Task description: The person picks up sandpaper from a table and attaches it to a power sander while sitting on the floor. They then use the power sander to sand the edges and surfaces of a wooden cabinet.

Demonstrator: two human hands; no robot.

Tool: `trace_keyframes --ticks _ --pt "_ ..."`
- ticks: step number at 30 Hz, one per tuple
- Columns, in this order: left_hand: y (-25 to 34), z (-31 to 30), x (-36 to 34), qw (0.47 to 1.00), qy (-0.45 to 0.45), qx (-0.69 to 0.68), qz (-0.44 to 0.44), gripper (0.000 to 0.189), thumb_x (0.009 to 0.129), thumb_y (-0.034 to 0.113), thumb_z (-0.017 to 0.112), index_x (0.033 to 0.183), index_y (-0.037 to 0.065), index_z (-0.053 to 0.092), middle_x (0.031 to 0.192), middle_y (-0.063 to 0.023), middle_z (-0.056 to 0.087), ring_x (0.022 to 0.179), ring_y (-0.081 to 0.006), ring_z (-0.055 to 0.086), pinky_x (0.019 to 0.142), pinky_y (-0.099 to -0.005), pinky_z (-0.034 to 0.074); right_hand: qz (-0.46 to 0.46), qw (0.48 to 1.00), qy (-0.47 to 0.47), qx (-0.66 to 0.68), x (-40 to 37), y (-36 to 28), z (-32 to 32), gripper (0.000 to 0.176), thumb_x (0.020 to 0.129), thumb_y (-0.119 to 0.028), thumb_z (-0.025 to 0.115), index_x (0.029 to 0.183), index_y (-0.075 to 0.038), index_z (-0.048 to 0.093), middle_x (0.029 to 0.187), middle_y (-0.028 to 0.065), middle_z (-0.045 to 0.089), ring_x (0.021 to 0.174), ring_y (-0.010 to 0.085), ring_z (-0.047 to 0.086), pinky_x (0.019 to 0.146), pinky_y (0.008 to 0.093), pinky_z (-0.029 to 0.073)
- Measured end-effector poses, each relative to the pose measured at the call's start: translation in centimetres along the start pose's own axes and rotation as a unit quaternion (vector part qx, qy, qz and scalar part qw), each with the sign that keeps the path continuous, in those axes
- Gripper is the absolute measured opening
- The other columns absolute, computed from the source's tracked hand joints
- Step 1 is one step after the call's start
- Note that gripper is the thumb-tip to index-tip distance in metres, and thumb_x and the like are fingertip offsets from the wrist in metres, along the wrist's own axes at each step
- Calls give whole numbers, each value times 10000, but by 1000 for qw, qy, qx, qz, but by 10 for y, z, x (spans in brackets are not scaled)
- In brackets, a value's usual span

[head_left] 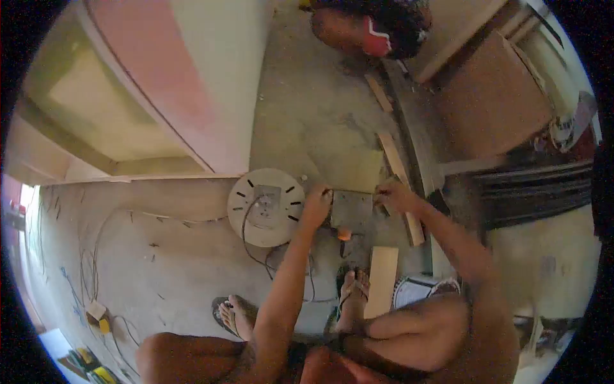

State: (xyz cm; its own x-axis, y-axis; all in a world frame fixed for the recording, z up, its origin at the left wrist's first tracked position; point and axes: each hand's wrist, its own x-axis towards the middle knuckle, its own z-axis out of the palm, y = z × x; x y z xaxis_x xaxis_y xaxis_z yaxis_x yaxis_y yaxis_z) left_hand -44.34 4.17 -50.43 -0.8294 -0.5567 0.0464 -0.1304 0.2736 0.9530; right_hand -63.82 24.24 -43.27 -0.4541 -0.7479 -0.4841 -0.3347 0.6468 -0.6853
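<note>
A grey, roughly square plate [352, 208] lies between my two hands, low over the floor in front of me. My left hand [316, 206] has its fingers closed at the plate's left edge. At the opposite edge, the fingers of my right hand [395, 196] are bent in a pinch. Just below the plate is a small orange piece [345, 234] on a dark object whose kind I cannot make out. Left of my left hand rests a round, pale slotted disc [274, 232] with a dark cable.
Wood strips [398, 159] lie on the right, and a pale board [382, 275] is beside my foot. A white printed bucket [412, 291] stands near my knee. A large cabinet [224, 83] fills the upper left. Another person [345, 29] crouches at the top.
</note>
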Motion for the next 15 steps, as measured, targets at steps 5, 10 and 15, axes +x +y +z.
trace_keyframes --ticks 5,10,15 --pt "-4 5 4 999 16 30 -9 147 883 96 585 982 -13 580 929 -206 613 870 -368 587 796 -405 464 -59 997 -47 -23 0 -2 -4 249 931 -215 602 1047 -4 664 962 87 704 867 166 657 801 327 515" --pt "-5 6 0 999 28 -8 32 127 882 84 591 957 -15 565 937 -201 597 882 -354 580 796 -386 460 -85 995 -40 -27 1 -3 -6 239 925 -159 614 1018 54 669 934 112 707 867 161 678 793 315 532" --pt "-7 7 -2 996 49 -2 73 144 886 90 586 989 -10 574 975 -205 593 908 -361 585 813 -389 462 -45 998 -50 -7 1 -4 -7 232 920 -147 617 1041 44 670 943 113 709 895 162 678 829 302 534"
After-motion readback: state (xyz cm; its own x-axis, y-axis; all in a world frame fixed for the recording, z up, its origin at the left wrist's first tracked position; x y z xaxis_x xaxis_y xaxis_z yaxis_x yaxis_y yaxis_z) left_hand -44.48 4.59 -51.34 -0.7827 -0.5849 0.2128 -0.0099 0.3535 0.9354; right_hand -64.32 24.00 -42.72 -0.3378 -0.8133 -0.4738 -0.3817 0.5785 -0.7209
